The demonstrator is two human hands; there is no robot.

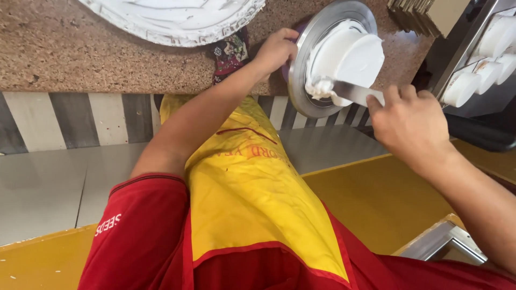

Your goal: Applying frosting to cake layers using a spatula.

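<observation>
The counter (107,59) is the big thing here, speckled brown stone, with a huge cream-smeared bowl (172,19) up past the left fingers. On the counter's near edge sits the turntable (322,53), a round metal plate, and the white cake (349,51) is on it, right between the two sets of fingertips. Looks like it's at the edge so both arms can get around it easily.

Left hand (275,49) reaches forward, arm nearly straight, fingers curled over the turntable's rim, probably to steady or spin it. Right hand (411,121) comes in from the side, wrist bent, fingers closed tight on a spatula (355,92); its blade runs out past the fingertips and lies flat on the cake's side, with a blob of cream at the tip.
</observation>
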